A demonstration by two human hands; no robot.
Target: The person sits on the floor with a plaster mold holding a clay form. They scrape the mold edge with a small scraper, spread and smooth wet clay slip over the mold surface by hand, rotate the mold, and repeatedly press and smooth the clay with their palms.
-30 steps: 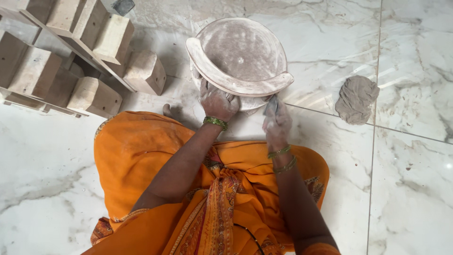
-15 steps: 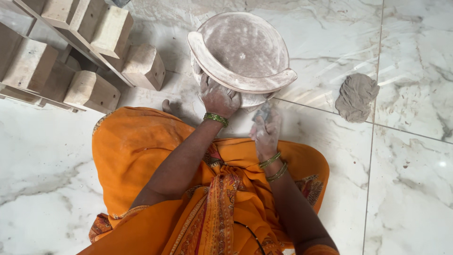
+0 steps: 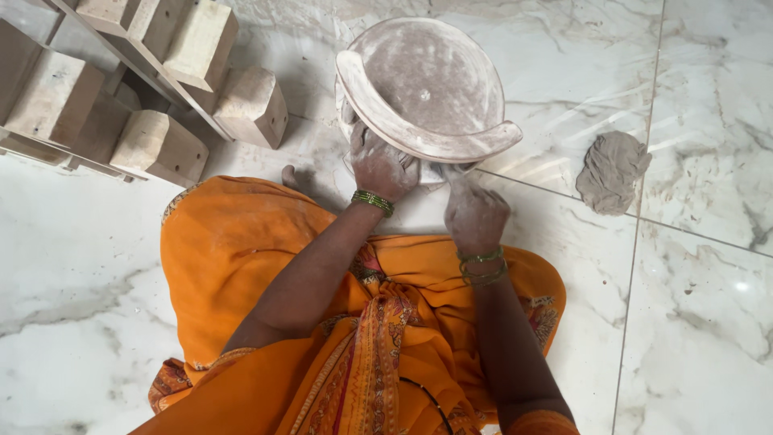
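Note:
A round clay piece [image 3: 423,84], pale and dusty with a thick raised rim along its near edge, rests on the marble floor in front of me. My left hand [image 3: 378,165], clay-smeared and with green bangles at the wrist, grips the underside of its near left edge. My right hand [image 3: 473,211], also bangled, presses fingertips against the near edge just below the rim. My orange garment [image 3: 266,266] covers my lap below both arms.
Several wooden blocks [image 3: 161,145] and slats lie stacked at the upper left. A flattened lump of grey clay [image 3: 612,171] sits on the white marble floor [image 3: 708,306] to the right. My foot [image 3: 294,179] peeks out beside the cloth.
My right hand has dropped from the rim toward me and now touches the clay piece's lower near edge. The left hand keeps its grip in the same place.

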